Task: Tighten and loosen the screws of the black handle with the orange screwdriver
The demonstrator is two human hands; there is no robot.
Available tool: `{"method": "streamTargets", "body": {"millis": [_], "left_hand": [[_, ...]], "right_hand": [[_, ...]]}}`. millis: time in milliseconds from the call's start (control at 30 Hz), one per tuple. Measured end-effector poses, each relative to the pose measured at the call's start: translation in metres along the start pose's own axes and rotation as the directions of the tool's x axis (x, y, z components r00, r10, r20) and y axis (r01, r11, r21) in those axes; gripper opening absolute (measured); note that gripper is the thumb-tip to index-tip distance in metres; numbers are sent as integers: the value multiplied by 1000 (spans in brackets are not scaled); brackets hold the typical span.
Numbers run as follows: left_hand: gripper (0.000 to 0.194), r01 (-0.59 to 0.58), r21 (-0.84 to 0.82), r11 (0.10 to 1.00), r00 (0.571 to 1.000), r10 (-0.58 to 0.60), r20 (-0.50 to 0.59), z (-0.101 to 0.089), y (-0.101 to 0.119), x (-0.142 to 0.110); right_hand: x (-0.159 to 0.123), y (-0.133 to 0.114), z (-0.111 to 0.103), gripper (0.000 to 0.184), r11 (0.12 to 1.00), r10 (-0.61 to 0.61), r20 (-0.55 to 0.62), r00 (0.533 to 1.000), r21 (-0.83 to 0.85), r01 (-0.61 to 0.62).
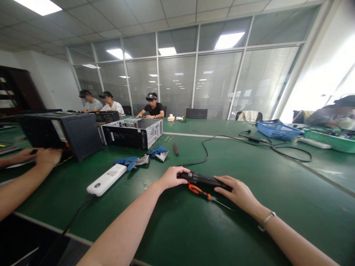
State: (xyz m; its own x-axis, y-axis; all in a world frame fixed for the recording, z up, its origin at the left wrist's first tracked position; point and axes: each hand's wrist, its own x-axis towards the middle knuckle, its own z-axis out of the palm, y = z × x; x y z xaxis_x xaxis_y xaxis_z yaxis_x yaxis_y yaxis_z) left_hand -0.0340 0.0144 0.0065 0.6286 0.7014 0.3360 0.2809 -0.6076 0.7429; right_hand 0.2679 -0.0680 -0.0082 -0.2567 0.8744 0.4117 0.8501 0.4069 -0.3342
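A long flat black device (203,179) lies on the green table (194,229) in front of me, with a black cable running off its left end. My left hand (172,177) grips its left end, fingers curled over the top. My right hand (238,192) rests on its right end, fingers pressed along the edge. Just in front of the device lies an orange-handled screwdriver (202,193), its tip pointing right, touching neither hand.
A white power strip (107,179) and blue-grey gloves (144,158) lie to the left. Beyond stand an open computer case (133,132) and a black case (66,133) handled by a co-worker's hands (47,156). Blue basket (279,130) and green tray (332,140) sit right. Several people sit at the back.
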Motion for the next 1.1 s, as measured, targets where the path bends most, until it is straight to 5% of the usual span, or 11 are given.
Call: {"method": "streamTargets", "body": {"millis": [533, 1100], "left_hand": [[37, -30, 343, 939, 997, 5, 75, -2, 20, -2], [28, -4, 330, 944, 1000, -4, 22, 6, 23, -5]], "right_hand": [[6, -1, -11, 43, 1000, 6, 153, 988, 6, -7], [-1, 6, 3, 43, 968, -165, 63, 984, -180, 173]]}}
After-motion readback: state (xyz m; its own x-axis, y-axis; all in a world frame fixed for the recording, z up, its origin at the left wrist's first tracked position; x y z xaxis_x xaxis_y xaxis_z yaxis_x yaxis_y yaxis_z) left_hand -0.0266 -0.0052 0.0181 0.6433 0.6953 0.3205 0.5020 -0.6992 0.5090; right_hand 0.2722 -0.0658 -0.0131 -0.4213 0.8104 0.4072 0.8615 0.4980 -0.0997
